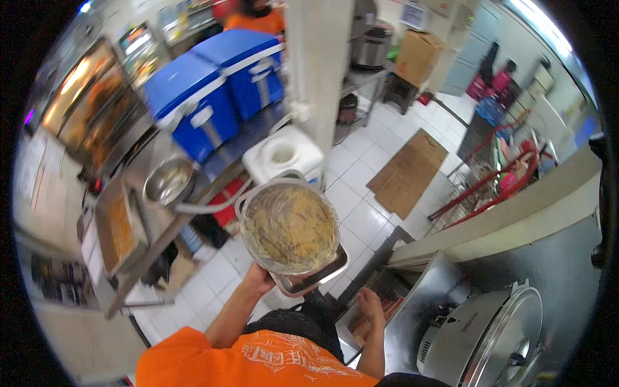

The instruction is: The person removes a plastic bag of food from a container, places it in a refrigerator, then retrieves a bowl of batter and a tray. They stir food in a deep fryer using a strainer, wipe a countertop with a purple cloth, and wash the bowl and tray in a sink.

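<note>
My left hand (pixel 259 278) grips the near edge of a rectangular metal tray (pixel 309 283). Above the tray is a round, translucent container (pixel 291 227), its inside smeared with a yellowish, batter-like substance; the tray's far part is hidden beneath it. To the right and nearer my body, my right hand (pixel 370 302) hangs away from the tray with nothing visible in it. Below that hand, an open metal compartment (pixel 360 324) holds reddish items too blurred to name.
On the left, a metal counter bears a steel bowl (pixel 169 183), a deep metal pan (pixel 121 227) and blue coolers (pixel 193 101). A white jug (pixel 285 152) stands by a pillar (pixel 316 72). Cardboard (pixel 410 171) lies on the floor. A large lidded cooker (pixel 478 334) is right; another person (pixel 254 17) is beyond.
</note>
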